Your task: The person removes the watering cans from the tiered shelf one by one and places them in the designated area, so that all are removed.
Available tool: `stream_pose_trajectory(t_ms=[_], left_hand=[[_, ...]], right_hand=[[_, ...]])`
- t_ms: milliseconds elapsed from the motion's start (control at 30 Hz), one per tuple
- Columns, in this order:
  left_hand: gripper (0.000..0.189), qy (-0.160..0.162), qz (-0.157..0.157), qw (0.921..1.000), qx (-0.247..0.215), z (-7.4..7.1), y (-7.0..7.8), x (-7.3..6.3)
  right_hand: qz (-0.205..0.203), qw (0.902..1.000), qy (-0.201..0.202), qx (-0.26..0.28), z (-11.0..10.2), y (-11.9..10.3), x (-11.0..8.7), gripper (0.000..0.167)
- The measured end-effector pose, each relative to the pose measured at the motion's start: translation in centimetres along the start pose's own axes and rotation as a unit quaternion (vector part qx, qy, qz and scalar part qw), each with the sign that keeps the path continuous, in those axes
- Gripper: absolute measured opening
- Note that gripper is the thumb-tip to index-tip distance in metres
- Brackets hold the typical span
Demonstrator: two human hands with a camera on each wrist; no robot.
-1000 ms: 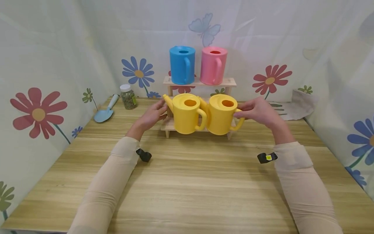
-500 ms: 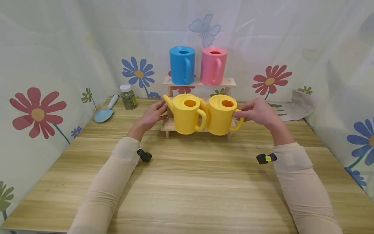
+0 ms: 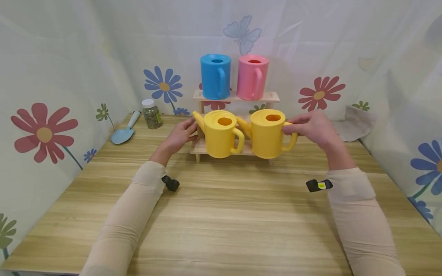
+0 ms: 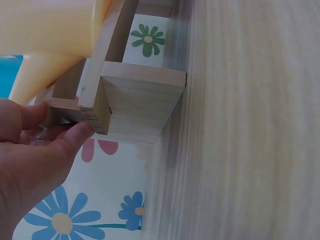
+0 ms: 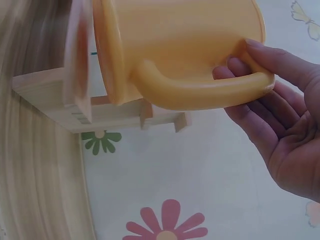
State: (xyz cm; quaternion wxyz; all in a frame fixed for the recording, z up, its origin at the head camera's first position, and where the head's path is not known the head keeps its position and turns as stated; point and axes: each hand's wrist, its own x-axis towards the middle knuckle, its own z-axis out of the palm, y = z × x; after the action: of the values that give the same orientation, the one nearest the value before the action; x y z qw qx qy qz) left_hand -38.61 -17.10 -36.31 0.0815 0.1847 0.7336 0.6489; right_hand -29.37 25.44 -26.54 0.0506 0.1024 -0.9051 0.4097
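Observation:
Two yellow watering cans stand side by side at the lower step of a small wooden shelf [image 3: 196, 146]. My right hand [image 3: 315, 128] grips the handle of the right yellow watering can [image 3: 267, 136]; in the right wrist view the fingers [image 5: 250, 117] curl through the handle, thumb on top. The left yellow watering can [image 3: 220, 142] points its spout toward my left hand [image 3: 177, 138]. In the left wrist view, that hand's thumb and fingers pinch the left end of the shelf's wooden frame [image 4: 100, 107], just below the spout.
On the shelf's upper step stand a blue watering can [image 3: 211, 78] and a pink watering can [image 3: 249, 78]. A light-blue trowel [image 3: 122, 135] and a white-capped jar [image 3: 151, 117] lie back left. A grey cloth [image 3: 353, 124] is at back right, against the flowered curtain.
The right watering can has moved right and slightly up with my right hand, widening the space between the two yellow cans. My left hand stays in place.

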Motion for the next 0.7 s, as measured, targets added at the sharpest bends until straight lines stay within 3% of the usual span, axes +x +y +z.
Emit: stream_pose_trajectory(t_ms=[233,533,700], left_hand=[[0.051,0.001,-0.003,1.0,0.001,0.1,0.2,-0.2],[0.051,0.007,0.0,1.0,0.003,-0.1,-0.2,-0.1],[0.051,0.007,-0.002,1.0,0.002,-0.1,-0.2,0.1]], right_hand=[[-0.02,0.9984,0.041,0.034,-1.4,0.0,-0.7,0.048],[-0.003,0.999,0.038,0.024,-2.2,-0.6,-1.2,0.052],[-0.005,0.9978,0.059,0.029,-3.6,0.0,-1.6,0.046]])
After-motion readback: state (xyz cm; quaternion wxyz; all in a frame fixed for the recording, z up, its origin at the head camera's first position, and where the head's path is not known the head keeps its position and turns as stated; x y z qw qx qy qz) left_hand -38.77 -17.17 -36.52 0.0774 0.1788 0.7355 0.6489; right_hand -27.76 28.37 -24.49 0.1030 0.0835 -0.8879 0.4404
